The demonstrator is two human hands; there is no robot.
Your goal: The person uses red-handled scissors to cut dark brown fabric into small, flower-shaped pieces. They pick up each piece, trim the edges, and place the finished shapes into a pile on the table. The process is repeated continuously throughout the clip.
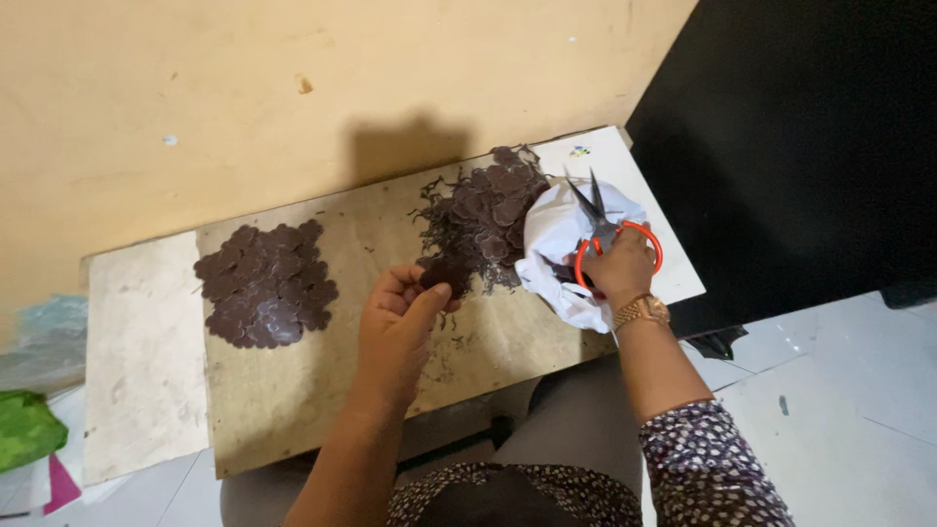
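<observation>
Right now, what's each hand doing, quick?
Left hand: closed, pinching a dark brown flower-shaped cut-out.
Right hand: closed on the red-handled metal scissors, blades parted.

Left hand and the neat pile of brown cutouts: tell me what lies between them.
Head view: only bare wooden board lies between the left hand and the neat pile of brown cutouts; the hand pinches one brown piece.

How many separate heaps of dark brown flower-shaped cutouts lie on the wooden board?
2: a tidy heap of dark brown flower-shaped cutouts left on the wooden board, a scrappy heap beside the white cloth; it may hide more.
</observation>
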